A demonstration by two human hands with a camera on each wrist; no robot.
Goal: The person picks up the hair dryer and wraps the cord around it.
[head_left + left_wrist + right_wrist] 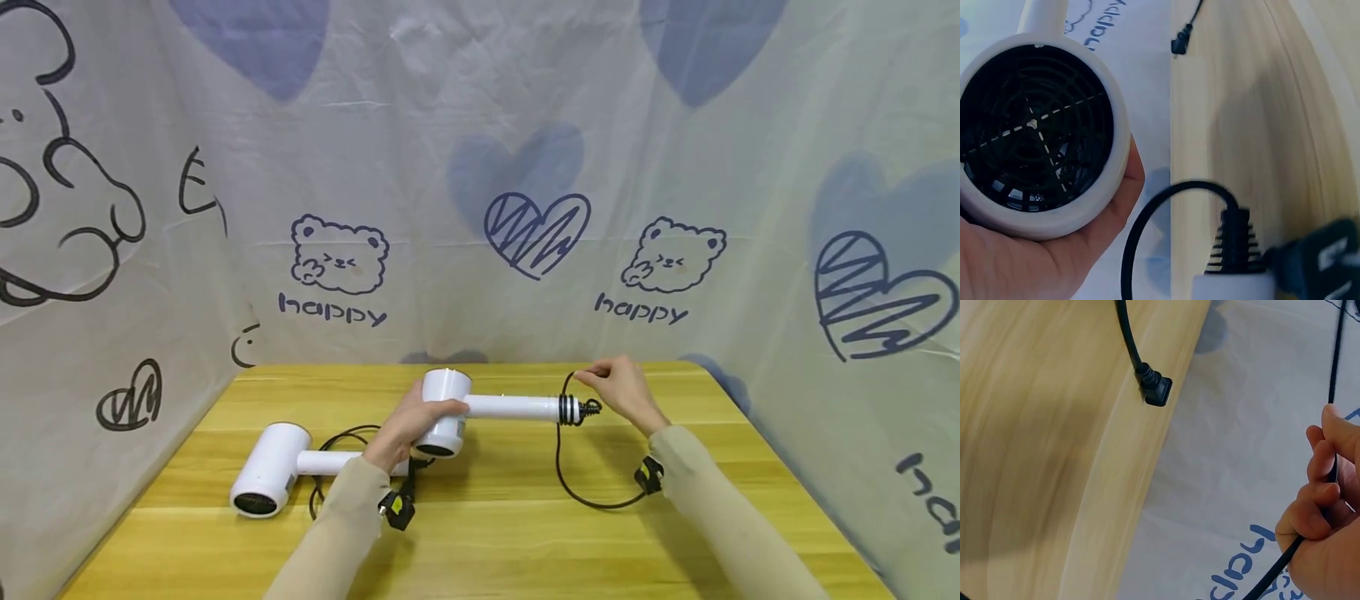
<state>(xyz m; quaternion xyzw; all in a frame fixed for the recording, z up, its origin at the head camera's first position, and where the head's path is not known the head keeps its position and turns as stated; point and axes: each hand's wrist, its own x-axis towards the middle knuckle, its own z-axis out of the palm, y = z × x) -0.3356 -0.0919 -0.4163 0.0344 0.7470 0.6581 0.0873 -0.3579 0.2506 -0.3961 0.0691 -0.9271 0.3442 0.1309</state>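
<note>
My left hand (405, 427) grips a white hair dryer (513, 407) round its head, holding it above the table with the handle pointing right. In the left wrist view the dryer's dark round grille (1035, 128) faces the camera, and the left fingers partly hide behind the head. Several turns of black cord (567, 409) circle the handle's end. My right hand (626, 392) pinches that cord beside the handle; in the right wrist view the cord (1335, 359) runs through the curled fingers. From it a loop drops to a black plug (648, 475) by the right sleeve.
A second white hair dryer (270, 471) lies on the wooden table (495, 542) at left, partly behind the left forearm. Its black cord (341, 435) curves around it, and a black plug (399, 508) shows beside the left sleeve. Printed cloth (442, 167) encloses the back and sides.
</note>
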